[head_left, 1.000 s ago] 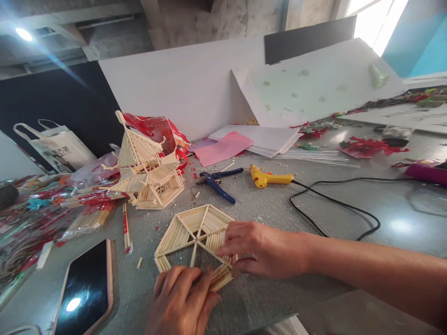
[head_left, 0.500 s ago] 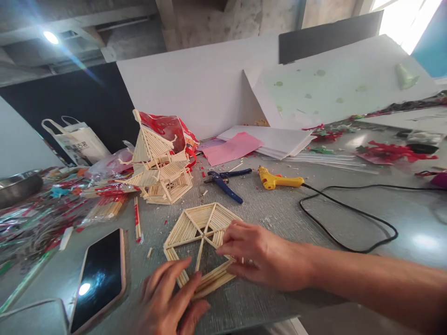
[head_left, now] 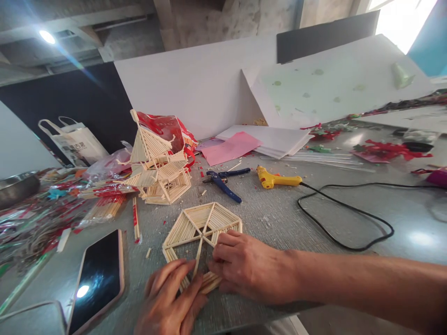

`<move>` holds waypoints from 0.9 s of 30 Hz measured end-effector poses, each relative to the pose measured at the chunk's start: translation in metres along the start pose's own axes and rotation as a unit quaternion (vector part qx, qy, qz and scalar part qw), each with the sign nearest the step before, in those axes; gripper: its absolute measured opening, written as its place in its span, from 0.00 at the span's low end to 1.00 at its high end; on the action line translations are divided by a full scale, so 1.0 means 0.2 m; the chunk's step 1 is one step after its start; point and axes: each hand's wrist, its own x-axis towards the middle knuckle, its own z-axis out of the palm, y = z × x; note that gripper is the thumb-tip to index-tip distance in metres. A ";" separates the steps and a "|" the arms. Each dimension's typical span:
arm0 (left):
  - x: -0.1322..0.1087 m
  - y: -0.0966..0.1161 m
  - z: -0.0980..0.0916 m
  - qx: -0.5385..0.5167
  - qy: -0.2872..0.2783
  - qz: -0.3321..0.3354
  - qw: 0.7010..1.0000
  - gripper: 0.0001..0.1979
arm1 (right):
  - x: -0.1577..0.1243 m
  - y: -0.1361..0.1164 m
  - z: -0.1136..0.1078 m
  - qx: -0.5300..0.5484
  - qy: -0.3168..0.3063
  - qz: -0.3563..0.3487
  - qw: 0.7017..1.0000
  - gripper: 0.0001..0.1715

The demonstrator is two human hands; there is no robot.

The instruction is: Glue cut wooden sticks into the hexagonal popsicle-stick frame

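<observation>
A flat, many-sided frame of pale wooden sticks (head_left: 192, 225) lies near the table's front edge, with spokes meeting at its middle. Its far sections are filled with rows of sticks; the nearer ones show gaps. My left hand (head_left: 172, 295) grips the near left edge, thumb and fingers closed around it. My right hand (head_left: 244, 265) is closed over the near right edge, fingers bent down onto the sticks. Whether a loose stick is in the right fingers is hidden. Beyond the frame stands a small tiered stick pavilion (head_left: 167, 179) with pointed roof.
Blue-handled cutters (head_left: 225, 184) and a yellow glue gun (head_left: 277, 179) with black cord (head_left: 349, 216) lie behind the frame. A phone (head_left: 99, 279) rests at left, near wrapped sticks (head_left: 103, 209) and a metal bowl (head_left: 19, 186). Pink paper (head_left: 230, 149) and white sheets (head_left: 275, 137) lie behind.
My right hand has moved left and slightly down along the frame's near edge, its fingers now more closed. My left hand has shifted only slightly. The frame stays put.
</observation>
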 end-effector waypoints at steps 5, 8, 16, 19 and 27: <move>0.00 0.03 0.01 -0.030 0.017 -0.041 0.999 0.12 | 0.00 -0.01 0.01 -0.016 0.001 -0.005 1.000 0.07; 0.00 0.04 0.02 -0.037 0.017 -0.046 0.998 0.13 | 0.00 -0.01 0.01 -0.028 -0.005 -0.007 1.000 0.07; -0.02 -0.01 0.02 -0.003 0.016 -0.006 1.000 0.14 | -0.01 -0.02 -0.04 -0.001 -0.024 0.004 1.000 0.10; -0.03 -0.01 0.02 0.000 0.029 -0.019 0.999 0.16 | 0.00 -0.01 -0.03 0.030 0.000 0.021 0.999 0.09; -0.02 0.01 0.01 -0.024 0.023 -0.069 0.997 0.24 | 0.16 -0.01 0.04 -0.003 -0.053 -0.005 0.999 0.05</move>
